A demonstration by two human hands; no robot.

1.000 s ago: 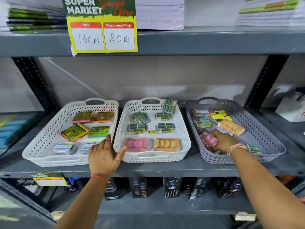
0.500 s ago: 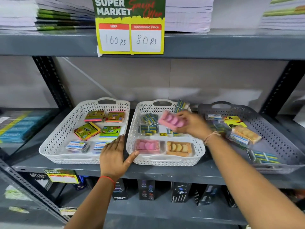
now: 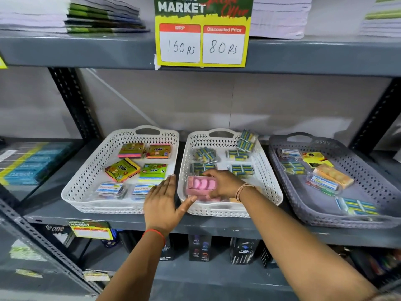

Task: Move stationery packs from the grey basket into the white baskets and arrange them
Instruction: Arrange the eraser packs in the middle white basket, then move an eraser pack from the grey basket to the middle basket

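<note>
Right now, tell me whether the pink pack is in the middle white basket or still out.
In, but not released: the pink pack sits inside the middle white basket, over another pink pack, with the right hand gripping it.

Grey metal shelving (image 3: 91,51) (perforated black uprights (image 3: 71,101)) stands against a plain grey wall (image 3: 217,101).

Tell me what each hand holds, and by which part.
The right hand grips the pink pack by its right end, over the middle basket. The left hand holds nothing; it rests flat between baskets.
</note>
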